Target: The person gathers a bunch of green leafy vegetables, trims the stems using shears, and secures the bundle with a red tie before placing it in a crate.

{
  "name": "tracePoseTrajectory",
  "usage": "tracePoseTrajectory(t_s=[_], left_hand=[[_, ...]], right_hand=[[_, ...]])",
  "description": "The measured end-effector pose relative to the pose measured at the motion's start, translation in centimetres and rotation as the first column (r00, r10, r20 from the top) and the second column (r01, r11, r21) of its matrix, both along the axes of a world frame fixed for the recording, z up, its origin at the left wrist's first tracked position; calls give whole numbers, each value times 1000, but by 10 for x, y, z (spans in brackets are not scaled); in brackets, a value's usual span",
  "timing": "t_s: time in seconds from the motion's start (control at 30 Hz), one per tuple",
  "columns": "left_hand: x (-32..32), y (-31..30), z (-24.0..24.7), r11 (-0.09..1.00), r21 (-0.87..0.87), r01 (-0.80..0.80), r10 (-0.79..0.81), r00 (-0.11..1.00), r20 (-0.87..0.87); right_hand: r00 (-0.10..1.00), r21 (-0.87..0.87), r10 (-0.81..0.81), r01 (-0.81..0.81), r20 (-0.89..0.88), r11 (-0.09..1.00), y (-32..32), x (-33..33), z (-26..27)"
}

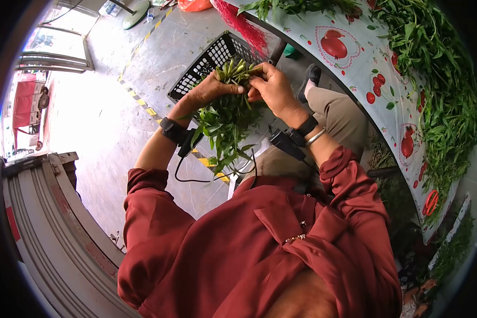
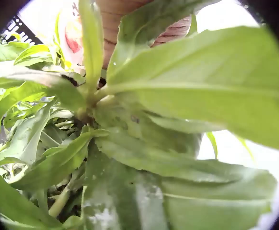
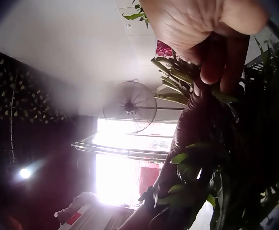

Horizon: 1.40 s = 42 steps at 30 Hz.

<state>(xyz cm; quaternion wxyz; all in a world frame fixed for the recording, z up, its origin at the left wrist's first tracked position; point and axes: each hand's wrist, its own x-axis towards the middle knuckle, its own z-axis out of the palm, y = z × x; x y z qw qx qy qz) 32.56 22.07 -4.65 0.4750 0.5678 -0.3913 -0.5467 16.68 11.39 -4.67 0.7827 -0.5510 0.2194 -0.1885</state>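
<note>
In the head view, the left hand [image 1: 211, 91] grips a bunch of leafy green stems [image 1: 223, 123], its cut ends upward and leaves hanging down. Beside it the right hand [image 1: 273, 90] has its fingers curled in at the stem ends, touching the bunch. Broad leaves [image 2: 192, 81] fill most of the left wrist view, hiding most of the left hand. From the right wrist view, the right hand's [image 3: 201, 33] curled fingers meet the stems [image 3: 175, 79] near the left hand [image 3: 192, 115]; what its fingertips pinch is partly hidden.
Behind the hands a black plastic crate [image 1: 199, 71] stands on the floor. At right, a table with a fruit-patterned cover [image 1: 355, 79] bears heaped greens [image 1: 445, 106] and red-handled scissors [image 1: 431, 202]. A red net bag [image 1: 241, 26] hangs by the table edge.
</note>
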Motion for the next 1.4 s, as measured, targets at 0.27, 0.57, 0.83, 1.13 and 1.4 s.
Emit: tracePoseTrajectory(t_s=[0.27, 0.57, 0.83, 1.13, 1.4], left_hand=[[-4, 0, 2, 999, 27, 43, -44, 999, 7], [-5, 3, 1, 993, 116, -36, 27, 997, 77], [-3, 0, -4, 989, 146, -24, 3, 990, 140], [-4, 0, -6, 981, 195, 0, -42, 976, 213], [-1, 1, -12, 983, 185, -8, -19, 989, 147]], right_hand=[[1000, -34, -23, 23, -16, 999, -1, -1, 3], [999, 48, -49, 48, 18, 998, -5, -9, -1], [999, -123, -36, 37, 17, 992, -6, -5, 5], [997, -531, -69, 46, -24, 846, 0, -4, 13], [993, -453, -118, 111, 13, 885, -8, -7, 5]])
